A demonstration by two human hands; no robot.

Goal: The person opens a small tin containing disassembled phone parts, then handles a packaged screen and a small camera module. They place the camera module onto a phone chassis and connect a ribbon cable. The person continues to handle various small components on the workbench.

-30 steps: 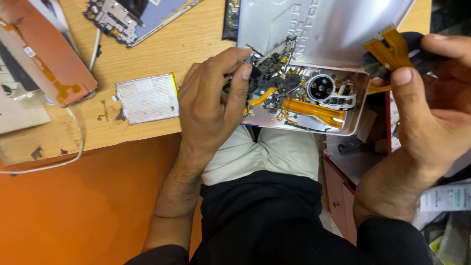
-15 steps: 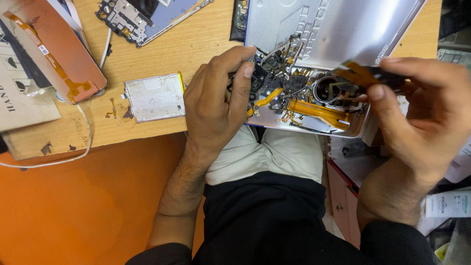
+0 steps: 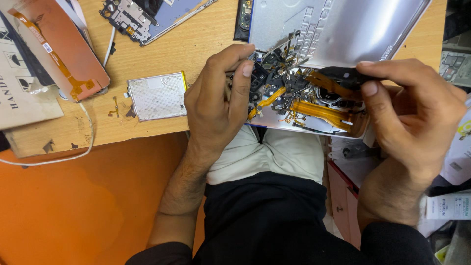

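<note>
Over the bench, our right hand now pinches a small black part with an orange ribbon cable just above the silver tray of salvaged parts, having carried it in from further right a second ago. Our left hand stays curled on the tray's left edge, fingertips in the heap, steadying it. We judge the part is being set among the others. A flat silver battery lies apart to the left.
</note>
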